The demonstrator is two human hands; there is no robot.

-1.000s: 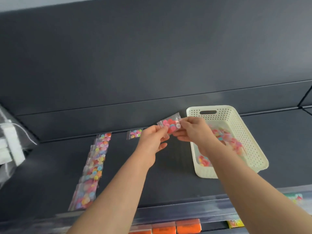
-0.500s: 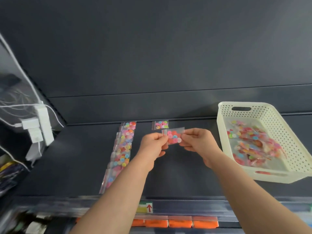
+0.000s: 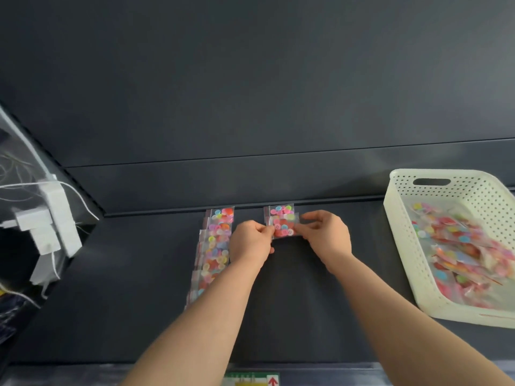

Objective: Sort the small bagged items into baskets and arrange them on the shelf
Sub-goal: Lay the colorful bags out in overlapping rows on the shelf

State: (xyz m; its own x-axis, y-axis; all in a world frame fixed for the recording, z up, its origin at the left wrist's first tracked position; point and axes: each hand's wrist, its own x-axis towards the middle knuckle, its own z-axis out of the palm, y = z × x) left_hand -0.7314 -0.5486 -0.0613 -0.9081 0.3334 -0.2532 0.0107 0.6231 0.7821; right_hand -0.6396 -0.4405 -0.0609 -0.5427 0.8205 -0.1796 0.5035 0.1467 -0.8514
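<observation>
Cream basket (image 3: 401, 246) full of button bags (image 3: 459, 246); one bag (image 3: 282, 228) in both hands' (image 3: 252, 242) (image 3: 326, 235) pinch

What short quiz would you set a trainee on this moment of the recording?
1. True or false: the left hand and the right hand both pinch the same bag of buttons.
2. Pick one: the white basket is A) empty, B) holding many bags, C) upside down.
3. Fill in: the long row of bags lies to the ___ of the held bag.

Key: 1 true; 2 B; 3 left.
</observation>
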